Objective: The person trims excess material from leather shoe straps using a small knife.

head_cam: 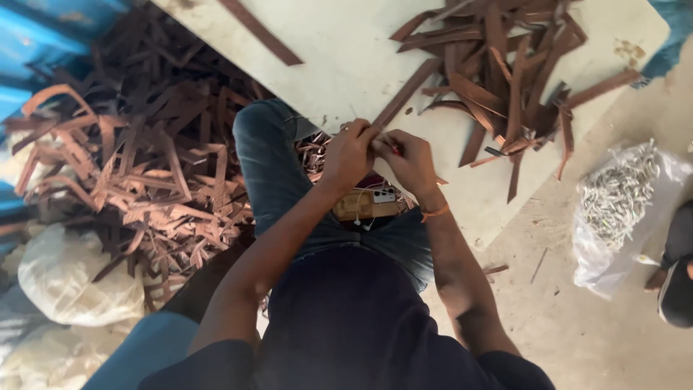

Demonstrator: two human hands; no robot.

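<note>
My left hand [349, 153] and my right hand [411, 160] meet at the near edge of a pale work board [346, 58], fingers pinched together on a long brown leather strip [406, 92] that runs up and to the right across the board. A small red object shows between my fingers; what it is I cannot tell. A heap of brown leather strips [509, 68] lies on the board beyond my right hand. An orange band circles my right wrist.
A big pile of brown leather offcuts [144, 159] covers the floor at left. White sacks [76, 278] sit at lower left. A clear bag of small pale metal pieces [621, 198] lies on the floor at right. Another person's foot [675, 278] shows at the right edge.
</note>
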